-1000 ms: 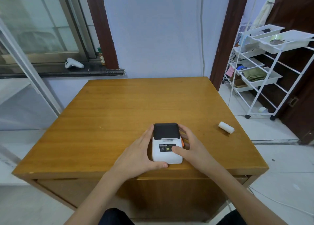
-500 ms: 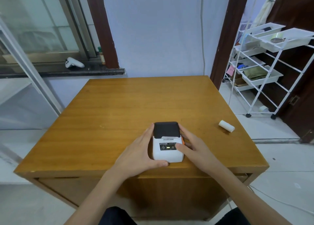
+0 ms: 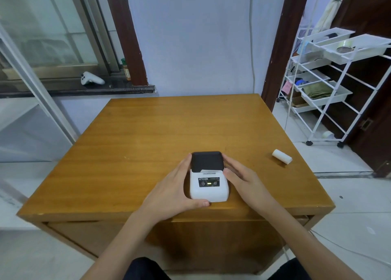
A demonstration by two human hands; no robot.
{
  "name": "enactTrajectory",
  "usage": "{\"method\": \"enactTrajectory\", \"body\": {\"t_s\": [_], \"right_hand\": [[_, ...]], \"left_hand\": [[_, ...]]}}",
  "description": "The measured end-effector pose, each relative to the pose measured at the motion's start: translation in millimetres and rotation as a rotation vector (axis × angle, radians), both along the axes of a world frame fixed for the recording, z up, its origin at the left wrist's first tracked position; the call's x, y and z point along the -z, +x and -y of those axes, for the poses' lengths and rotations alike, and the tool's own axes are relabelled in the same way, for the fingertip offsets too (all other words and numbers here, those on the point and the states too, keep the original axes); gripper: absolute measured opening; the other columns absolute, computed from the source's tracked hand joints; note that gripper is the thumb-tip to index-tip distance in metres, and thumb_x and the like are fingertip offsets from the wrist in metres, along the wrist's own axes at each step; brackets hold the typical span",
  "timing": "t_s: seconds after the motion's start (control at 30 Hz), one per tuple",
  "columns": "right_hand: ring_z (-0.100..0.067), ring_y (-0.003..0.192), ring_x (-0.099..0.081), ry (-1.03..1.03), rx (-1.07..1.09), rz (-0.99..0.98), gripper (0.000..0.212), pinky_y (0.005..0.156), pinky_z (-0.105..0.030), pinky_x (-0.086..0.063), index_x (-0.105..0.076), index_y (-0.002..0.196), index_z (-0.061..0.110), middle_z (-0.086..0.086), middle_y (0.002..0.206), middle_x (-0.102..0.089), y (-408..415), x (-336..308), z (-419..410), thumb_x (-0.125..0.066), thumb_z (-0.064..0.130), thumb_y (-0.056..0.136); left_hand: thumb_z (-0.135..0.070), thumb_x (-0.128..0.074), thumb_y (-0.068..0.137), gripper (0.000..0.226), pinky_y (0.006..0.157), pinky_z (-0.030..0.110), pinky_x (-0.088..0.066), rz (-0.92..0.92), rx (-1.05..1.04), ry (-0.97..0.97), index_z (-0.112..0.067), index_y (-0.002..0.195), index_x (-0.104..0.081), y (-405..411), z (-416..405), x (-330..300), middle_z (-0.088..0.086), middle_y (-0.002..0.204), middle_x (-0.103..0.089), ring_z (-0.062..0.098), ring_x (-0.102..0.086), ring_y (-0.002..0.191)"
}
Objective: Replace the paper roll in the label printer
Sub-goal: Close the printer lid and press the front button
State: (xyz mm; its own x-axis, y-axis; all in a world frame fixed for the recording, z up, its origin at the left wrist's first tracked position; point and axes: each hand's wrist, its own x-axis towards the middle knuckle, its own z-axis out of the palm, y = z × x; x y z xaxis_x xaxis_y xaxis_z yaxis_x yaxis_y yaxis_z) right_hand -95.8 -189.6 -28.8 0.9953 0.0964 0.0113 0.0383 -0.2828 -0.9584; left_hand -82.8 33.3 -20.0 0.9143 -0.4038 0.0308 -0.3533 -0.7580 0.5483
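Note:
A small white label printer (image 3: 209, 186) with a black lid and a lit green light sits near the front edge of the wooden table (image 3: 148, 144). My left hand (image 3: 173, 193) cups its left side, thumb along the front corner and fingers by the lid. My right hand (image 3: 243, 182) rests against its right side, fingers reaching the lid's right edge. The black lid looks slightly raised at its front, with a pale strip showing under it. A white paper roll (image 3: 282, 156) lies on the table to the right, apart from both hands.
A white wire trolley (image 3: 330, 89) with trays stands on the floor to the right of the table. A white controller (image 3: 91, 79) lies on the dark window ledge at the back left. A drawer front runs under the table's near edge.
My right thumb has left the printer's front panel and the hand now lies along the right side. The lid's front edge appears a little more lifted. The left hand has kept its hold.

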Motion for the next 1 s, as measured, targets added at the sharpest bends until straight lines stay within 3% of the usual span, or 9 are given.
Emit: {"method": "enactTrajectory", "body": {"t_s": [0.1, 0.3, 0.47, 0.7, 0.83, 1.0], "right_hand": [[0.016, 0.117, -0.050, 0.002, 0.006, -0.004, 0.047, 0.087, -0.002, -0.042, -0.041, 0.145, 0.032, 0.021, 0.132, -0.056, 0.8, -0.6, 0.2, -0.049, 0.029, 0.098], [0.009, 0.122, -0.052, 0.022, 0.002, -0.002, 0.048, 0.094, -0.010, -0.043, -0.043, 0.144, 0.030, 0.019, 0.134, -0.057, 2.9, -1.6, 1.3, -0.053, 0.027, 0.097], [0.004, 0.125, -0.052, 0.043, 0.003, 0.001, 0.049, 0.105, -0.025, -0.043, -0.044, 0.144, 0.027, 0.016, 0.137, -0.057, 3.8, -1.2, 1.9, -0.055, 0.024, 0.096], [0.010, 0.122, -0.051, 0.030, 0.008, 0.008, 0.048, 0.097, -0.015, -0.043, -0.045, 0.143, 0.027, 0.020, 0.134, -0.057, 5.1, -1.4, 0.7, -0.055, 0.023, 0.096], [0.009, 0.121, -0.053, 0.060, 0.021, -0.010, 0.046, 0.102, -0.021, -0.042, -0.048, 0.141, 0.029, 0.026, 0.125, -0.060, 5.7, -1.0, 0.6, -0.056, 0.023, 0.096], [0.005, 0.122, -0.053, 0.057, 0.026, -0.021, 0.046, 0.105, -0.027, -0.043, -0.048, 0.140, 0.032, 0.022, 0.129, -0.061, 5.4, -0.7, 1.3, -0.056, 0.025, 0.096]], "left_hand": [[-0.070, -0.075, 0.062, 0.128, 0.109, 0.023, -0.019, 0.002, -0.001, 0.005, -0.035, 0.153, 0.008, -0.7, 0.6, -1.3, -0.020, 0.161, -0.003, 0.000, -0.010, 0.145], [-0.073, -0.074, 0.060, 0.129, 0.112, 0.029, -0.023, -0.008, -0.008, 0.019, -0.035, 0.153, 0.008, 0.3, 1.5, -1.2, -0.018, 0.161, -0.005, 0.004, -0.014, 0.145], [-0.070, -0.076, 0.061, 0.129, 0.107, 0.021, -0.022, 0.002, 0.000, -0.002, -0.035, 0.153, 0.006, 1.2, -0.1, 1.0, -0.020, 0.160, -0.006, 0.002, -0.016, 0.143], [-0.066, -0.078, 0.063, 0.127, 0.102, 0.017, -0.023, 0.012, 0.015, -0.017, -0.036, 0.153, 0.006, 0.3, 0.4, -0.2, -0.022, 0.159, -0.009, 0.000, -0.018, 0.141], [-0.066, -0.078, 0.062, 0.126, 0.102, 0.018, -0.024, 0.008, 0.014, -0.025, -0.039, 0.152, 0.006, 0.1, 0.2, -0.1, -0.026, 0.157, -0.008, -0.010, -0.016, 0.135], [-0.071, -0.075, 0.061, 0.129, 0.109, 0.025, -0.020, -0.013, -0.010, 0.012, -0.036, 0.153, 0.008, 2.0, 0.8, 1.2, -0.019, 0.161, -0.004, 0.002, -0.011, 0.145]]}}
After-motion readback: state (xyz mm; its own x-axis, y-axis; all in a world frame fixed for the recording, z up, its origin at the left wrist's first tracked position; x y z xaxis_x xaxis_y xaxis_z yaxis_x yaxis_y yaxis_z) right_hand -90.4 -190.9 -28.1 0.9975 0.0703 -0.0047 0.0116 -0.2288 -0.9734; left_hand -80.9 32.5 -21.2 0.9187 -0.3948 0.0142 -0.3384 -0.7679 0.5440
